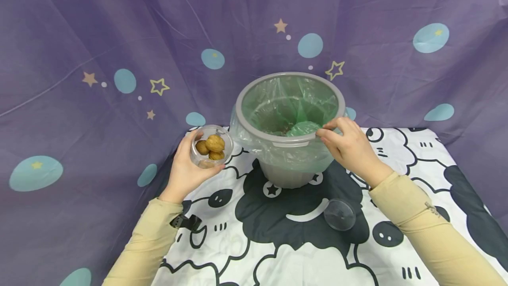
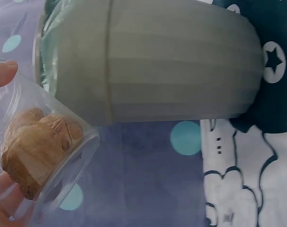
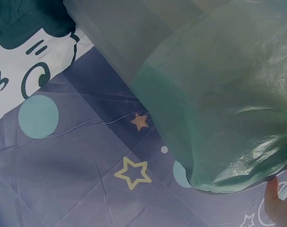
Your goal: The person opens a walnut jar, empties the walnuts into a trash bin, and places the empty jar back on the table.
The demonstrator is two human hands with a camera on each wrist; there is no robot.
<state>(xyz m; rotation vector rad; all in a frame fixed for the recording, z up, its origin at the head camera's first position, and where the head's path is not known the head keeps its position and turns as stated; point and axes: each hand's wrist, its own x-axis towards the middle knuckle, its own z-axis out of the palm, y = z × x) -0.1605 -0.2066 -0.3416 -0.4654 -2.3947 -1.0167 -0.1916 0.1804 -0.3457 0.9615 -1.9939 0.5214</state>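
My left hand (image 1: 188, 171) grips a clear plastic jar (image 1: 228, 142), its uncovered mouth turned toward me. Several walnuts (image 1: 215, 143) lie inside; the left wrist view shows them through the clear wall. To the right of the jar stands a grey trash can (image 1: 285, 176), upright. A thin green trash bag (image 1: 293, 158) lines it and folds down over the rim. My right hand (image 1: 351, 151) holds the can's near right rim over the bag, fingers on top and thumb lower. In the right wrist view only its fingertips (image 3: 276, 203) appear, beside the rim.
A round clear lid (image 1: 339, 214) lies on the cartoon-print cloth (image 1: 301, 264) in front of the can. Behind everything hangs a purple curtain (image 1: 254, 21). Crumpled green plastic (image 1: 303, 129) and something dark sit inside the can.
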